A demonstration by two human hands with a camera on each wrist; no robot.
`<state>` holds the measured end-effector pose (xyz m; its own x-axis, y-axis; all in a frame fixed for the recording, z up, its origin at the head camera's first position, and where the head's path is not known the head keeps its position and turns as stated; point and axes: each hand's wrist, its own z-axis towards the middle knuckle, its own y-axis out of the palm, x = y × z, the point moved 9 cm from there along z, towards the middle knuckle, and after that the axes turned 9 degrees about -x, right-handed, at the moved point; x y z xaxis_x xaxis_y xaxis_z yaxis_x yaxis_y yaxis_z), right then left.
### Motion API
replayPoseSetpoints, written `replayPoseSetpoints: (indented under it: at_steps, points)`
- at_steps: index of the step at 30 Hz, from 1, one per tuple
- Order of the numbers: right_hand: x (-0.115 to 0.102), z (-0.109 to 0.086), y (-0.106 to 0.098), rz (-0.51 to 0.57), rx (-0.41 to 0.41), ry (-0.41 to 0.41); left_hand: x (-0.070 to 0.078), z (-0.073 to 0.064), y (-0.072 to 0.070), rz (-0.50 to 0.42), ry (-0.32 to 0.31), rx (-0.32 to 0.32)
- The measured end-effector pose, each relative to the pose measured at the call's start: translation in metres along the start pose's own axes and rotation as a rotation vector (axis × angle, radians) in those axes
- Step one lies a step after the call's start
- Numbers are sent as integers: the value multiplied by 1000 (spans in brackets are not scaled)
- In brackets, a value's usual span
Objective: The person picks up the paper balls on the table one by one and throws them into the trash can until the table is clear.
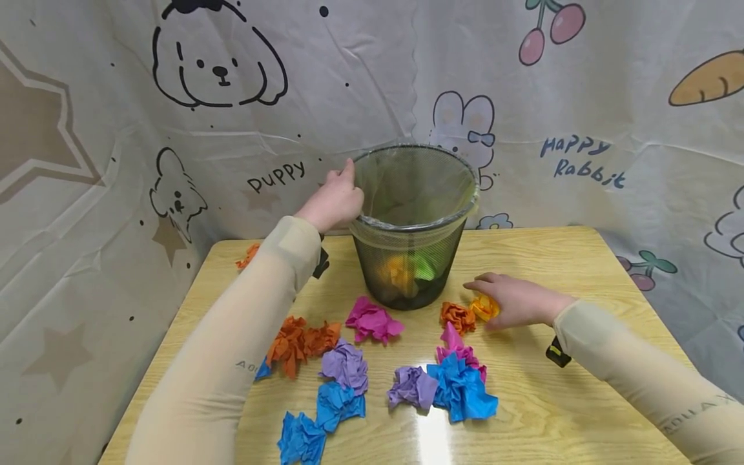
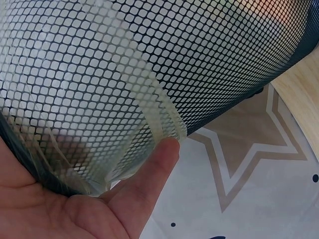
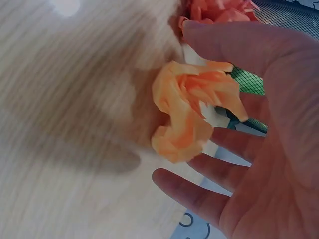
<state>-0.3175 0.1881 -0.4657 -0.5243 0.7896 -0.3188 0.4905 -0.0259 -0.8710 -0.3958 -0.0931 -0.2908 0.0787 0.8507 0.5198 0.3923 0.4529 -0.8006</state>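
My left grip (image 1: 334,199) clasped the rim (image 1: 407,227) of the bin (image 1: 446,255) and my right (image 1: 517,300) spread around the yellow paper ball (image 1: 485,308) beside it, orange and green paper (image 1: 400,271) already inside, many crumpled pieces (image 1: 374,321) left outside.

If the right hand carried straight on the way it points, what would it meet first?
The right hand would likely meet the yellow-orange paper ball first, as that sits between its thumb and fingers; whether they already touch is unclear. A darker orange ball lies alongside.
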Motion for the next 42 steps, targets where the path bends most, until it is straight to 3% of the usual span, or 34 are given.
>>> replayPoseSetpoints:
  at_steps: [9,22,38,42]
  points:
    - [2,6,12,-10,3,-12,0,0,0,1,-10,-7]
    - [-1,5,9,-74,88,-88,0,2,0,17,-9,-1]
    - [-9,-11,-30,-111,161,-123,2,-1,0,21,-7,1]
    - [-7,-17,-43,-125,179,-98,2,-1,0,19,-6,1]
